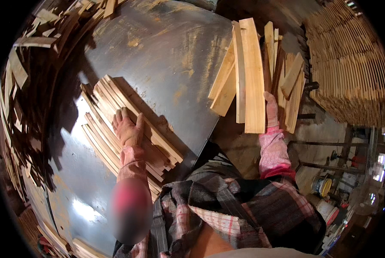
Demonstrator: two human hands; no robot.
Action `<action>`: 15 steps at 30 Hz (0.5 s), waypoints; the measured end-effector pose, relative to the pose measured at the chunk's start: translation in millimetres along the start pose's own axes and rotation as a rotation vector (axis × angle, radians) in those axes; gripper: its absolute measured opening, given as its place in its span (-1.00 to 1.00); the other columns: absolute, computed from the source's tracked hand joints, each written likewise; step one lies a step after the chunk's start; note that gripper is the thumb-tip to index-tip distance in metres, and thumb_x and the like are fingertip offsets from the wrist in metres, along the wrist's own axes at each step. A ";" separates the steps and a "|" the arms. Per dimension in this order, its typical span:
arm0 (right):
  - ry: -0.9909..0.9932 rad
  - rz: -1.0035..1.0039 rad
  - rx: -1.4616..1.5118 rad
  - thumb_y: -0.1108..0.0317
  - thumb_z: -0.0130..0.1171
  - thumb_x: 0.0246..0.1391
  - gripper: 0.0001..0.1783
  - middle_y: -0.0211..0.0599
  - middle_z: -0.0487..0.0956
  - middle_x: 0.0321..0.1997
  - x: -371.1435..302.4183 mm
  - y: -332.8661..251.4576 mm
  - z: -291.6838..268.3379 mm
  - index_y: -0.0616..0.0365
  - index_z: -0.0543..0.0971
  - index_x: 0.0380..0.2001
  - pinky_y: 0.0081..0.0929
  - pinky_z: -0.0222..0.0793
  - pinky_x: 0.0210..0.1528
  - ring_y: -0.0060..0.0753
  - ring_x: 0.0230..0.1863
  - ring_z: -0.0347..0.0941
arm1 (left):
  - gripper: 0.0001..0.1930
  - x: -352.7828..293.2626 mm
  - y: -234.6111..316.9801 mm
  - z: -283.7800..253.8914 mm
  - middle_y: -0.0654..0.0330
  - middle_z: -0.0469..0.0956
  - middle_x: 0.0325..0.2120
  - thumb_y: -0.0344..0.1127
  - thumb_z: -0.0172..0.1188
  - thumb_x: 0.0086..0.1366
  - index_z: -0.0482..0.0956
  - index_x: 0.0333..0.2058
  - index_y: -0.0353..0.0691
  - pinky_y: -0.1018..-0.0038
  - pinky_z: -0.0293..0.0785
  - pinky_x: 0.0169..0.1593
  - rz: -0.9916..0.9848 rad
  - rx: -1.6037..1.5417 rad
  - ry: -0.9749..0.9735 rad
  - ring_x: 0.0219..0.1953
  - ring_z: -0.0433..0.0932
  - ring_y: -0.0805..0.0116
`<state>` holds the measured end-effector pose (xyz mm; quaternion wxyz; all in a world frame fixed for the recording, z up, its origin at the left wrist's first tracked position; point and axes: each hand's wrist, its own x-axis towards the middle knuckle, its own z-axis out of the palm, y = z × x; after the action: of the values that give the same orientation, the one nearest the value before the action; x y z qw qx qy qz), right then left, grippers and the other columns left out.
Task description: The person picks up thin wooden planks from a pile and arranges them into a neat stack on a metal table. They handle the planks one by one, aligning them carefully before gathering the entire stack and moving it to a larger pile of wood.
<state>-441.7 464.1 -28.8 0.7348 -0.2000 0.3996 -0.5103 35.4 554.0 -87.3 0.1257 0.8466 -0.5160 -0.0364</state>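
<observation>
My left hand (128, 129), in a light work glove, lies on a bundle of narrow wooden strips (108, 92) on the metal tabletop. Its fingers are spread over the strips, which lie side by side at a slant with uneven ends. My right hand (271, 112) is at the lower right edge of a pale, wide wooden board (253, 77). It grips that edge, with part of the fingers hidden behind the wood. A narrower strip (239, 73) runs along the board's left side, and more boards (224, 92) slant out beneath it.
The metal table (158, 47) is dusty with sawdust. Scrap wood (33, 81) is heaped along the left. Several short pieces (292, 75) lie right of the board. A tall stack of slats (351, 64) stands at the far right, above a bucket (323, 187) at lower right.
</observation>
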 end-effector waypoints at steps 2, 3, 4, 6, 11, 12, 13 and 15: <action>-0.284 0.117 0.177 -0.05 0.30 0.13 -0.09 0.06 0.58 0.20 5.1 8.4 -2.5 0.43 0.35 0.35 -0.14 0.63 0.12 -0.06 0.07 0.62 | -0.17 0.7 0.4 3.1 -0.03 0.32 0.41 0.23 0.31 0.25 0.42 0.35 -0.18 0.05 0.01 0.53 0.011 -0.014 0.017 0.49 0.16 -0.14; -0.390 0.165 0.229 -0.03 0.30 0.15 -0.08 0.09 0.55 0.23 10.3 14.6 -4.0 0.46 0.32 0.36 -0.16 0.63 0.14 -0.05 0.10 0.61 | -0.18 1.1 1.9 3.9 -0.02 0.34 0.39 0.21 0.32 0.25 0.43 0.34 -0.19 0.05 0.02 0.53 0.018 -0.026 0.029 0.47 0.17 -0.14; -0.403 0.149 0.198 -0.03 0.31 0.16 -0.07 0.11 0.52 0.26 11.0 21.7 6.8 0.47 0.29 0.37 -0.16 0.62 0.15 -0.05 0.12 0.60 | -0.19 1.4 3.0 2.5 -0.02 0.36 0.36 0.20 0.33 0.23 0.44 0.32 -0.21 0.04 0.06 0.51 0.015 -0.025 0.029 0.44 0.21 -0.16; -0.402 0.149 0.127 -0.04 0.33 0.16 -0.05 0.13 0.50 0.27 10.5 34.1 30.5 0.48 0.28 0.37 -0.17 0.61 0.17 -0.05 0.12 0.59 | -0.20 -0.6 5.9 -3.7 -0.03 0.39 0.32 0.19 0.34 0.22 0.45 0.29 -0.22 0.03 0.09 0.48 0.041 -0.062 0.045 0.41 0.23 -0.17; -0.432 0.271 -0.215 0.14 0.26 0.19 -0.29 0.00 0.61 0.11 9.1 76.8 73.9 0.44 0.40 0.26 -0.27 0.61 0.09 -0.16 -0.01 0.64 | -0.23 -1.6 1.3 -10.9 -0.04 0.40 0.23 0.17 0.33 0.19 0.45 0.23 -0.24 0.03 0.13 0.43 0.062 -0.106 0.057 0.33 0.28 -0.14; -0.404 0.285 -0.238 0.26 0.22 0.20 -0.39 -0.02 0.65 0.04 3.3 81.4 84.8 0.43 0.44 0.23 -0.30 0.59 0.10 -0.18 -0.04 0.65 | -0.21 -1.8 3.5 -13.6 -0.04 0.38 0.27 0.18 0.33 0.21 0.44 0.27 -0.22 0.01 0.09 0.46 0.041 -0.109 0.015 0.37 0.25 -0.15; -0.412 0.281 -0.356 0.30 0.21 0.19 -0.42 -0.04 0.66 0.01 9.2 94.1 86.0 0.42 0.46 0.21 -0.33 0.58 0.08 -0.23 -0.06 0.64 | -0.20 -1.8 -1.5 -6.5 -0.04 0.35 0.31 0.19 0.32 0.22 0.42 0.30 -0.20 0.00 0.05 0.49 0.030 -0.075 0.045 0.41 0.21 -0.15; -0.399 0.251 -0.596 0.38 0.19 0.17 -0.48 -0.08 0.68 -0.06 20.1 118.6 79.6 0.41 0.52 0.17 -0.41 0.55 0.03 -0.32 -0.09 0.63 | -0.15 -2.6 -2.7 -2.0 -0.03 0.30 0.38 0.22 0.30 0.24 0.38 0.36 -0.18 -0.01 -0.02 0.53 0.007 -0.052 0.022 0.48 0.12 -0.16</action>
<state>-305.5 484.0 -71.9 0.7647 -0.4498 0.4007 -0.2287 36.9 557.7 -86.2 0.1532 0.8416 -0.5164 -0.0400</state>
